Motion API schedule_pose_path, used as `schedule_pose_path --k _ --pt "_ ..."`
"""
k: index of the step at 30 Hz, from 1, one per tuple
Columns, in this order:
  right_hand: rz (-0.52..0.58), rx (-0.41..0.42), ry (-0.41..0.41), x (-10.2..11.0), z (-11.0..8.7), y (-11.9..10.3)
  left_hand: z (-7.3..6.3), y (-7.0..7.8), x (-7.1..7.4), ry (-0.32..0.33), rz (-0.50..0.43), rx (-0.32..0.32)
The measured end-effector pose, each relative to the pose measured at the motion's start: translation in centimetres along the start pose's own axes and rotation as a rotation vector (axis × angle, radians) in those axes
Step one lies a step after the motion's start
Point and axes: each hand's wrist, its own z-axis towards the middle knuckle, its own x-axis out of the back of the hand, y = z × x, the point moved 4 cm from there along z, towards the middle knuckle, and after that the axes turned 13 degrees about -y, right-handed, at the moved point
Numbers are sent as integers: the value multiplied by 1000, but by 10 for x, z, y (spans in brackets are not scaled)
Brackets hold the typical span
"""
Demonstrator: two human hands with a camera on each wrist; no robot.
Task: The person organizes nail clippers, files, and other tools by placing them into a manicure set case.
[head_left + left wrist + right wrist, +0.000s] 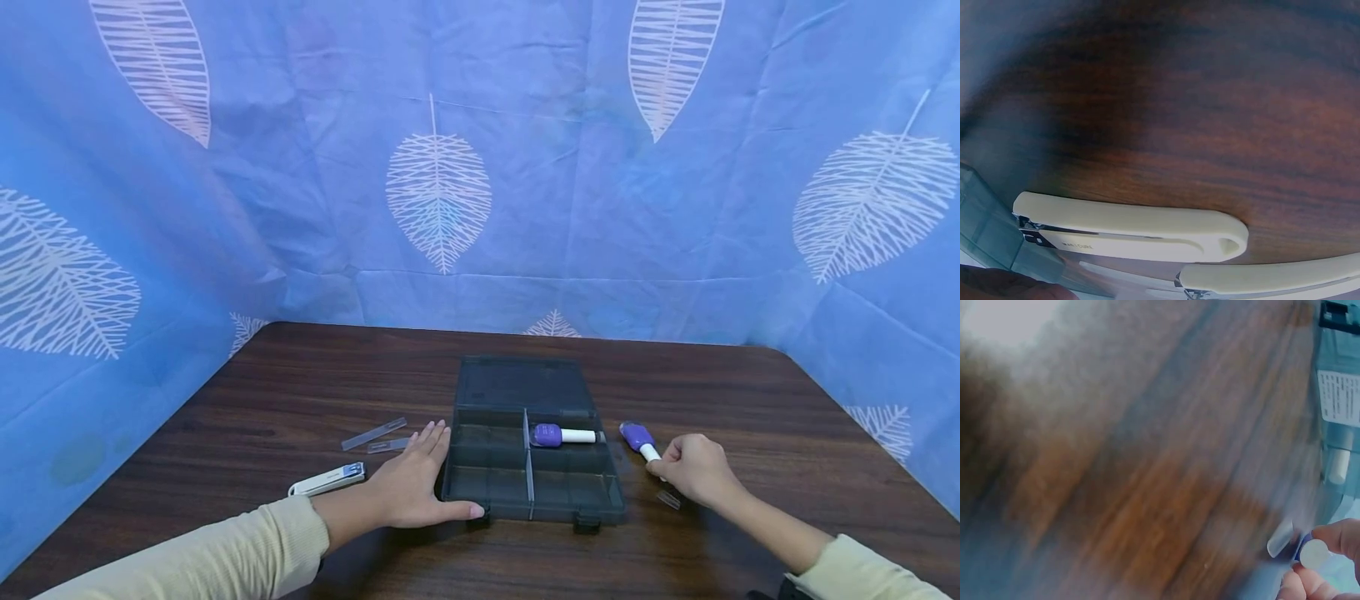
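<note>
Polish: location and hold?

On the table, right of the box; the right hand pinches its cap. The left hand lies spread at the box's left edge.

Step?

Apparently grasping; the next move likely calls for a steady lift.

Markings?

One clipper seems to read "MANICURE"; the box label is illegible.

Blue leaf-print cloth hangs behind and beside a dark wood-grain table.
</note>
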Motion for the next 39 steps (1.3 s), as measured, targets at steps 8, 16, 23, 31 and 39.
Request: schedule_pose_path --k 8,16,23,31,39 --pt "29 -25 -20 9 1 9 0 0 0 -4 -9 2" --pt "45 -32 -18 14 0 12 0 1 -1 2 -7 3" --pt "52 20 63 17 0 10 -1 1 -1 2 -12 3" --pt "41 103 145 28 -1 -1 0 0 -1 2 -18 -6" --pt "83 163 145 30 1 -11 -2 3 1 0 0 7"
